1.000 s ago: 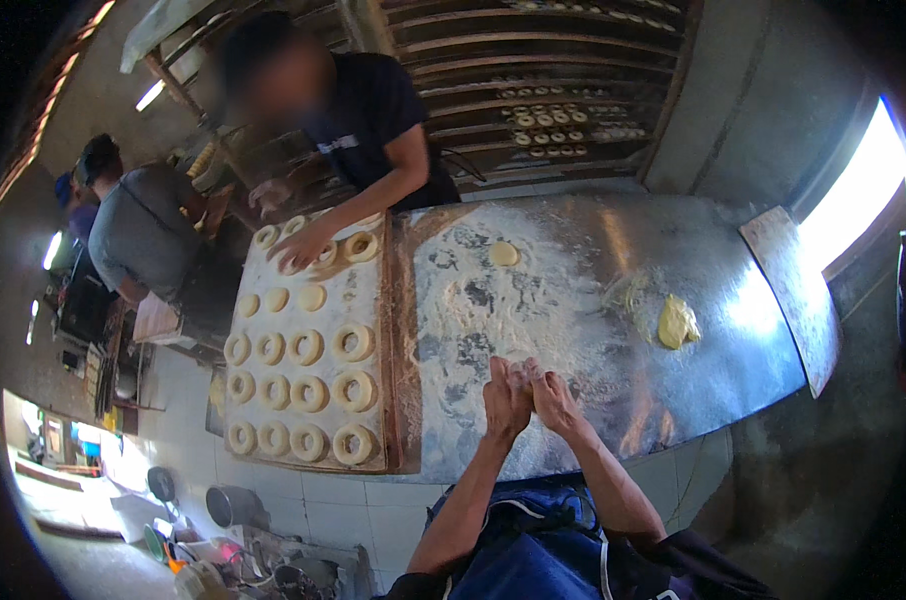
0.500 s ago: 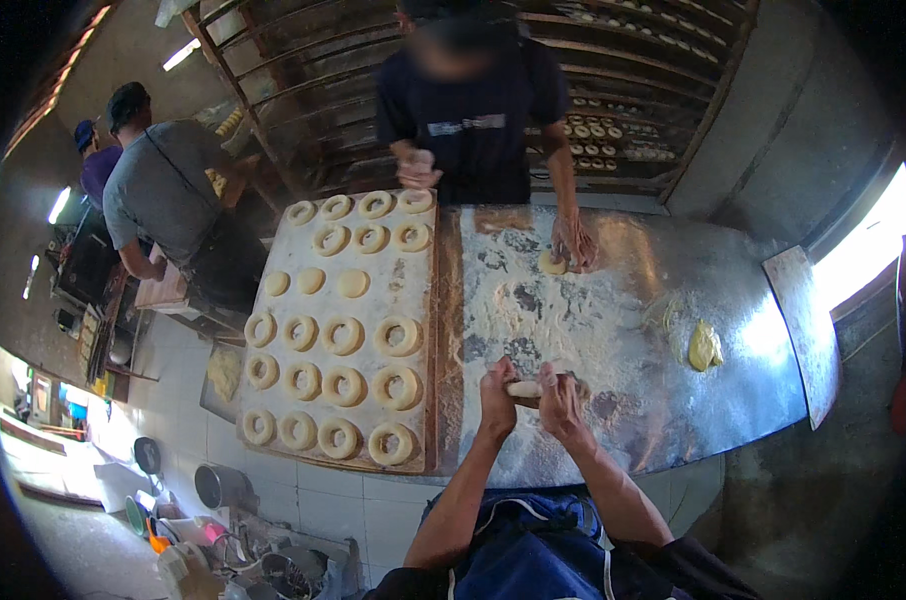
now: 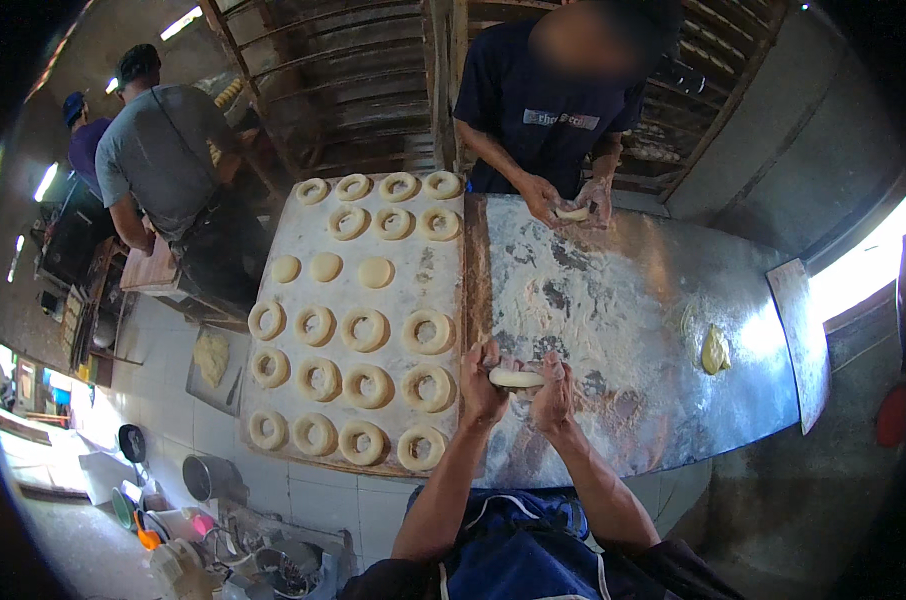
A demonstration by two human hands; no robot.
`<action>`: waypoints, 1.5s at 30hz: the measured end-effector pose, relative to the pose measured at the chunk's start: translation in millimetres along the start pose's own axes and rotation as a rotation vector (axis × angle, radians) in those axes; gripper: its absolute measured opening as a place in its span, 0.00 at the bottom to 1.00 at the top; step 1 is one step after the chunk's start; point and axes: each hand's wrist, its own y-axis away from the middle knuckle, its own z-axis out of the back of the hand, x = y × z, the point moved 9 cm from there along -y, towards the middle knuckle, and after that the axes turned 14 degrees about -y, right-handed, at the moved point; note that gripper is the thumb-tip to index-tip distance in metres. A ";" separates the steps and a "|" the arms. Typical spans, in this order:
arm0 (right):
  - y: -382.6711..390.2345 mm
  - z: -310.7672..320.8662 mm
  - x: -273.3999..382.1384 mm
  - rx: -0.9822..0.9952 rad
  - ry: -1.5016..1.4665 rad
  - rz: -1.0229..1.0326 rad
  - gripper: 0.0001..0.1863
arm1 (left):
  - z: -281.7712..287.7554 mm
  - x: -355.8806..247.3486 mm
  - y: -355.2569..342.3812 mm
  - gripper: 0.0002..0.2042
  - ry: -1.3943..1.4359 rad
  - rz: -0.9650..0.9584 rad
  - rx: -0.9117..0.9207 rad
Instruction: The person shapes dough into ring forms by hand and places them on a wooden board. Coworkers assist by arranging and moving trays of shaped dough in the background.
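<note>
My left hand (image 3: 483,392) and my right hand (image 3: 551,395) grip a pale dough ring (image 3: 513,378) between them, fingers curled round its two ends. They are over the edge where the wooden board (image 3: 423,282) meets the floury metal table (image 3: 563,300). The board, to my left, carries rows of dough rings (image 3: 366,385) and three round pieces without holes (image 3: 375,273). A lump of yellow dough (image 3: 715,352) lies toward the table's right end.
A co-worker (image 3: 503,120) stands across the table, holding dough (image 3: 571,215) in both hands. Two other people (image 3: 163,170) work at back left. Wooden racks (image 3: 343,70) stand behind. A dough tray (image 3: 228,392) sits beyond the board's left edge; pots (image 3: 203,478) are lower left.
My hands have moved left toward the board, holding the dough now more visibly as a ring. The co-worker shifted right and lifted the dough piece off the metal table.
</note>
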 end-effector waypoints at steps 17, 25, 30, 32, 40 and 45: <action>-45.8 -114.0 45.0 0.169 0.252 0.389 0.34 | 4.4 -123.1 -46.6 0.20 -1.423 -0.246 -0.120; -110.4 -172.3 61.2 0.543 0.054 0.179 0.26 | -9.7 -213.9 -95.6 0.21 -1.347 -0.357 -0.271; -150.1 -177.3 27.3 0.371 0.211 0.037 0.34 | 1.9 -228.2 -137.2 0.18 -2.199 -0.312 -0.585; -140.4 -166.7 18.9 0.304 0.312 0.119 0.38 | 3.0 -216.8 -136.1 0.14 -2.374 -0.460 -0.423; -124.2 -181.1 28.1 0.308 0.529 0.283 0.34 | 33.7 -210.6 -128.9 0.11 -2.319 -0.582 -0.356; -133.1 -250.9 33.0 0.321 0.505 0.511 0.25 | 31.8 -241.1 -111.9 0.09 -2.037 -0.829 -0.398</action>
